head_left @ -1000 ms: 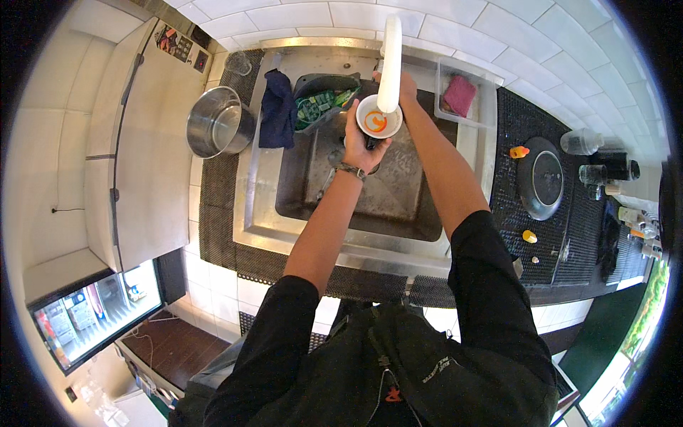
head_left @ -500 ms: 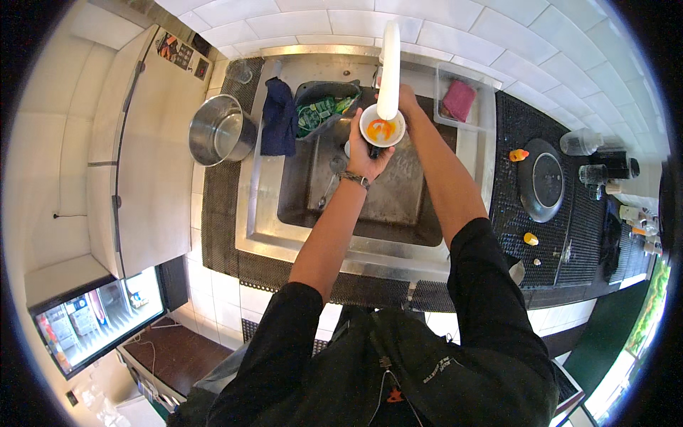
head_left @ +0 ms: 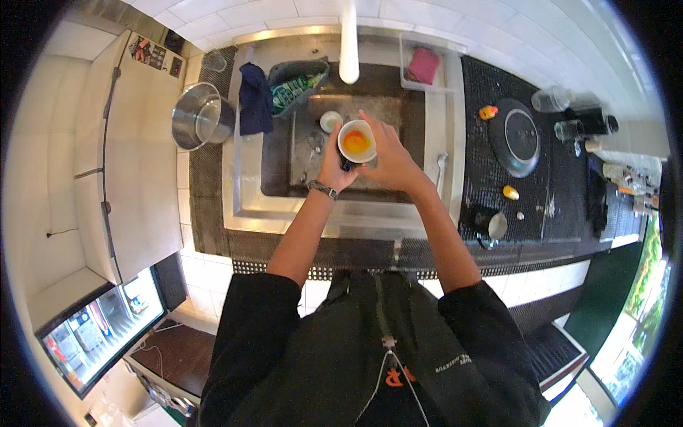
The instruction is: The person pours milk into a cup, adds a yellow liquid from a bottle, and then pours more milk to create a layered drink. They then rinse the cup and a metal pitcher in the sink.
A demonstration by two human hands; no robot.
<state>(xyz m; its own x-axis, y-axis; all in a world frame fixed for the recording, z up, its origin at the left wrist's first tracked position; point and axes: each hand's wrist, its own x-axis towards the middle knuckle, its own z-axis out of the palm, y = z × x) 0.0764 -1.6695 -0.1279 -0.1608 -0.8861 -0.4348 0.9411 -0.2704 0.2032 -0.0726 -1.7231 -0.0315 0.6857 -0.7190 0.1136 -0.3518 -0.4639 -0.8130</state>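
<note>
Fingers [head_left: 380,130] curl round the cup [head_left: 357,141]; right hand [head_left: 393,161], back from faucet [head_left: 348,46], has joined left hand [head_left: 334,169].

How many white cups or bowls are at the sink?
2. One cup is between the left hand and right hand, orange stuff inside; a white cup or bowl sits in the sink, to its left. More could hide under the hands.

Black fabric garment [head_left: 320,356]: small white lettering [head_left: 453,364], slanting; bold orange-red print [head_left: 393,376] near middle. Tall cream cabinet [head_left: 146,156]: dark-and-red printed stickers [head_left: 147,53], too small to read.
</note>
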